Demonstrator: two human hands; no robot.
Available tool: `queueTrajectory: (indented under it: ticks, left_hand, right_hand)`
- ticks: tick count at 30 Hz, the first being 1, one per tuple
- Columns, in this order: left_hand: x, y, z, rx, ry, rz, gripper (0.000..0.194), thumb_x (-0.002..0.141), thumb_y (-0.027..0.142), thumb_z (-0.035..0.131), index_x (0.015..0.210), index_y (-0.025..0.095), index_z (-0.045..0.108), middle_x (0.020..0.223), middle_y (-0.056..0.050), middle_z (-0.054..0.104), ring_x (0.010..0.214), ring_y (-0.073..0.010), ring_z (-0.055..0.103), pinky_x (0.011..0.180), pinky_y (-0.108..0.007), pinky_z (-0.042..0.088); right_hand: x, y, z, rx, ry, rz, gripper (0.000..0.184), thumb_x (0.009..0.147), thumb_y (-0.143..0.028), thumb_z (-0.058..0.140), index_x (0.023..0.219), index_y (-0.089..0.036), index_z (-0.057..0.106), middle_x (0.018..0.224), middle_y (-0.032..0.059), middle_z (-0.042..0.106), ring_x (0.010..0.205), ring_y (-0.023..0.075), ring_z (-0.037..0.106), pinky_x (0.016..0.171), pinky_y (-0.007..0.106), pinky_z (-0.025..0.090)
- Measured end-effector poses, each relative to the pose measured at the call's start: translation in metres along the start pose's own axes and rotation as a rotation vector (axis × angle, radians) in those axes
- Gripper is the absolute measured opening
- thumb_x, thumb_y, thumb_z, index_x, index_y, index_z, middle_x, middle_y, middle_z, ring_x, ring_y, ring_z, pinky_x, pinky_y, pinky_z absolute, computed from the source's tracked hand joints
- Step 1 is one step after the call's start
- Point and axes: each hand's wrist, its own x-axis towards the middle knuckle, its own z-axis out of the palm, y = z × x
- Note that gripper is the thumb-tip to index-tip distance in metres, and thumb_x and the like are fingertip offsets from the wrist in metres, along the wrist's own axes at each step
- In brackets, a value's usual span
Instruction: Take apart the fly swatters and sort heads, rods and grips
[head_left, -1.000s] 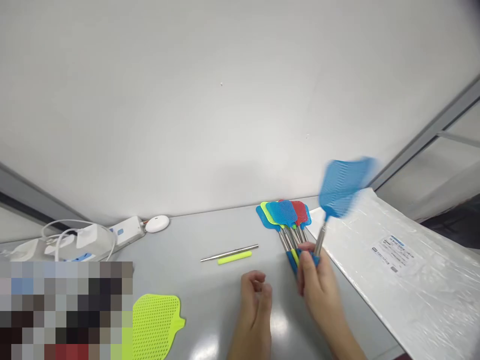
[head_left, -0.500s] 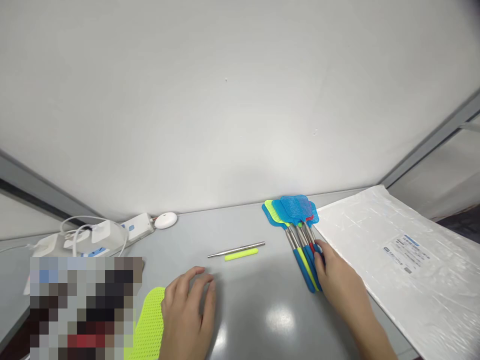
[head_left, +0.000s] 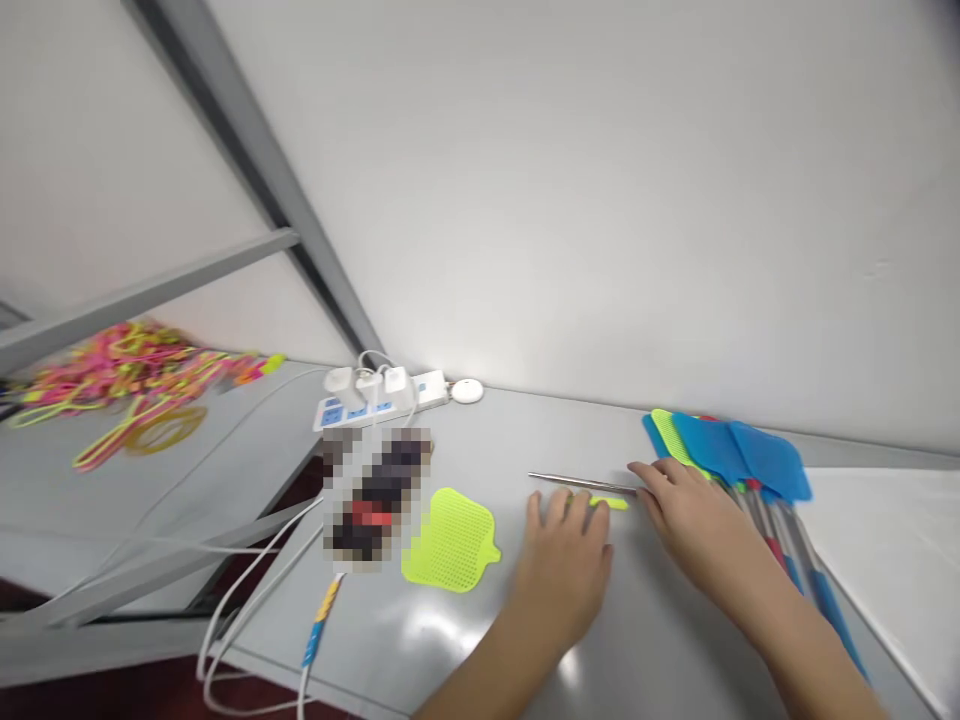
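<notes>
My left hand (head_left: 564, 560) lies on the grey table (head_left: 480, 440), fingers spread, its fingertips at the yellow-green handle piece (head_left: 613, 503). My right hand (head_left: 686, 515) reaches to the thin metal rod (head_left: 577, 483), fingertips touching its right end; whether it grips the rod is unclear. A loose yellow-green swatter head (head_left: 450, 540) lies left of my left hand. A pile of finished fly swatters (head_left: 739, 455), blue, yellow-green and red, lies just right of my right hand.
A white power strip (head_left: 375, 395) with plugs and a white round puck (head_left: 466, 391) sit by the wall. Cables (head_left: 247, 610) hang off the table's front left. A heap of pink and yellow bands (head_left: 127, 375) lies on the table to the left. White plastic-wrapped sheet (head_left: 892, 540) at right.
The view has swung left. My right hand left the swatter pile and reached left to the metal rod. My left hand moved right from the loose swatter head to the yellow-green handle piece.
</notes>
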Motion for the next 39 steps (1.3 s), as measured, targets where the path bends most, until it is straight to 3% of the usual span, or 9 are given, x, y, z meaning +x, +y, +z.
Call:
queueTrajectory:
  ticks: [6,9,12,16,20,22,26,31,39]
  left_hand:
    - [-0.023,-0.007,0.001,0.013,0.039,-0.095,0.026,0.094,0.030,0.054,0.119,0.023,0.057,0.105,-0.006,0.060,0.098,-0.0249,0.053,0.088,-0.048,0.042]
    - [-0.028,-0.013,0.006,-0.003,0.065,-0.137,0.011,0.091,0.026,0.060,0.101,0.021,0.061,0.112,-0.006,0.059,0.102,-0.0262,0.053,0.088,-0.048,0.040]
    - [-0.029,-0.015,0.007,-0.096,0.070,-0.131,0.001,0.092,0.021,0.060,0.093,0.020,0.060,0.100,-0.005,0.063,0.095,-0.0245,0.056,0.084,-0.044,0.038]
    - [-0.028,-0.014,-0.005,-0.383,0.149,-0.161,0.005,0.095,0.024,0.055,0.096,0.022,0.060,0.084,-0.001,0.064,0.077,-0.0187,0.056,0.075,-0.037,0.036]
    - [-0.029,-0.016,-0.015,-0.624,0.309,-0.294,0.007,0.092,0.028,0.059,0.090,0.022,0.061,0.073,0.000,0.058,0.072,-0.0171,0.052,0.071,-0.033,0.037]
    - [-0.029,-0.019,-0.017,-0.639,0.307,-0.332,0.011,0.094,0.030,0.055,0.089,0.022,0.061,0.076,-0.001,0.057,0.074,-0.0181,0.050,0.071,-0.032,0.037]
    - [-0.028,-0.021,-0.018,-0.531,0.255,-0.312,0.020,0.100,0.026,0.037,0.091,0.021,0.054,0.092,-0.005,0.056,0.083,-0.0202,0.048,0.075,-0.036,0.036]
    - [-0.025,-0.019,-0.019,-0.440,0.167,-0.270,0.022,0.101,0.024,0.031,0.093,0.021,0.051,0.091,-0.004,0.055,0.084,-0.0218,0.047,0.074,-0.038,0.033]
    - [-0.022,-0.020,-0.017,-0.529,0.138,-0.228,0.025,0.102,0.029,0.032,0.092,0.021,0.054,0.089,-0.005,0.059,0.083,-0.0217,0.048,0.074,-0.038,0.036]
  right_hand:
    - [0.029,-0.026,0.030,0.031,-0.101,-0.205,0.026,0.095,-0.015,0.041,0.109,-0.023,0.063,0.102,0.0094,0.063,0.093,0.0253,0.059,0.071,0.035,0.039]
    - [0.030,-0.023,0.040,0.101,-0.097,-0.164,0.023,0.095,-0.017,0.040,0.096,-0.021,0.062,0.096,0.0094,0.063,0.090,0.0253,0.059,0.072,0.036,0.039]
    - [0.025,-0.018,0.038,0.329,-0.053,-0.026,0.022,0.096,-0.023,0.036,0.098,-0.020,0.058,0.097,0.0106,0.065,0.090,0.0254,0.061,0.074,0.038,0.042]
    - [0.011,-0.022,0.017,0.806,0.176,0.237,0.019,0.094,-0.036,0.046,0.106,-0.022,0.052,0.105,0.0105,0.066,0.093,0.0240,0.065,0.079,0.039,0.051]
    - [-0.004,-0.047,-0.012,1.284,0.506,0.290,0.018,0.090,-0.035,0.059,0.103,-0.023,0.055,0.106,0.0078,0.066,0.100,0.0236,0.065,0.086,0.042,0.055]
    - [-0.010,-0.063,-0.024,1.446,0.566,0.295,0.016,0.091,-0.033,0.060,0.103,-0.023,0.056,0.103,0.0073,0.067,0.097,0.0231,0.067,0.083,0.043,0.058]
    - [-0.016,-0.089,-0.038,1.578,0.524,0.180,0.010,0.093,-0.026,0.058,0.102,-0.024,0.057,0.097,0.0055,0.069,0.090,0.0201,0.069,0.078,0.038,0.061]
    - [-0.017,-0.098,-0.039,1.491,0.465,0.019,0.014,0.092,-0.020,0.057,0.104,-0.026,0.057,0.097,0.0033,0.068,0.092,0.0185,0.069,0.078,0.034,0.060]
    - [-0.015,-0.084,-0.052,1.223,0.075,0.013,0.010,0.093,-0.028,0.053,0.101,-0.025,0.057,0.103,0.0049,0.067,0.093,0.0198,0.067,0.081,0.036,0.057]
